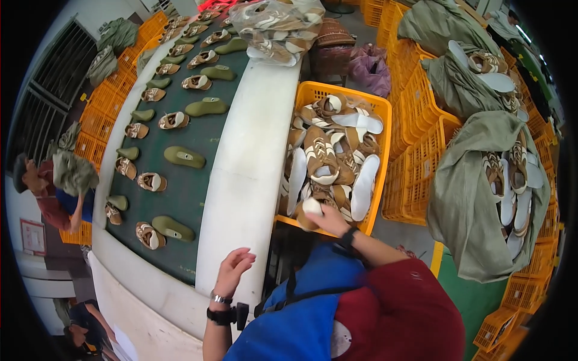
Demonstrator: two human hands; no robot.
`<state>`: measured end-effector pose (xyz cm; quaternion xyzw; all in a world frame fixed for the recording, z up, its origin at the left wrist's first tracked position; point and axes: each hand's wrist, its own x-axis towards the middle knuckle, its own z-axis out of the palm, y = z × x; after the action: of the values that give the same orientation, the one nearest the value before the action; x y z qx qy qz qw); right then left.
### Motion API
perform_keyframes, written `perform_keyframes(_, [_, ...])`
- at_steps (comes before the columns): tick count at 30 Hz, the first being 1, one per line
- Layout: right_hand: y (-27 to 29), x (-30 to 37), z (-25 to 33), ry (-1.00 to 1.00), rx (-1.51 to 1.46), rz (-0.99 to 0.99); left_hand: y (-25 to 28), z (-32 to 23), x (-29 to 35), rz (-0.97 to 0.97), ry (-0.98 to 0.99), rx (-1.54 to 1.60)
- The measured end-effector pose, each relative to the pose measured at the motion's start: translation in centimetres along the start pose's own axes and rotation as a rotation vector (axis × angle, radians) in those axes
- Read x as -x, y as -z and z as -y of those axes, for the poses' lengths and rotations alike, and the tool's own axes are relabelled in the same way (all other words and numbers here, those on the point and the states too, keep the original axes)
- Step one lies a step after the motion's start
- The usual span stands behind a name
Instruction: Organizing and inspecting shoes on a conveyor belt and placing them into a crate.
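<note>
My right hand (330, 221) reaches into the near end of a yellow plastic crate and closes on a brown-and-white shoe upper (306, 222) by its pale end. More brown shoe uppers with white stripes (321, 154) fill the crate (384, 114), mixed with white insoles (365, 188). To the left, my left hand (233, 271) hovers over the white ledge (239, 198) with nothing in it, its fingers loosely bent and apart from the thumb. Beyond the ledge, green shoe lasts (184, 157) and brown shoe uppers (152, 182) stand in rows on a dark green conveyor belt (174, 201).
A clear plastic bag of shoe parts (280, 27) sits on the ledge's far end. Stacked yellow crates (421, 156) rise on the right, some draped with grey-green cloth (457, 228). Across the belt, a person in a red top (51, 192) handles cloth; another person (90, 328) is at lower left.
</note>
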<state>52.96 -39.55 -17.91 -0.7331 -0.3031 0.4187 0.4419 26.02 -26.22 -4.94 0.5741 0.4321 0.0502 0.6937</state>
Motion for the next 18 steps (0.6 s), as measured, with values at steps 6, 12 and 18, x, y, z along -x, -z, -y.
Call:
perform_keyframes(6, [2.2,8.1,10.0,0.888,0.577,0.2,-4.2,-1.9,-5.5,0.271,0.009,0.257])
perform_keyframes(12, [0.8,8.8,13.6,1.046,0.604,0.419,-4.7,-4.2,-7.5,0.307,-0.003,0.842])
perform_keyframes(18, [0.4,8.6,14.2,1.053,0.592,0.492,-2.9,-5.1,-8.1,0.266,-0.061,0.854])
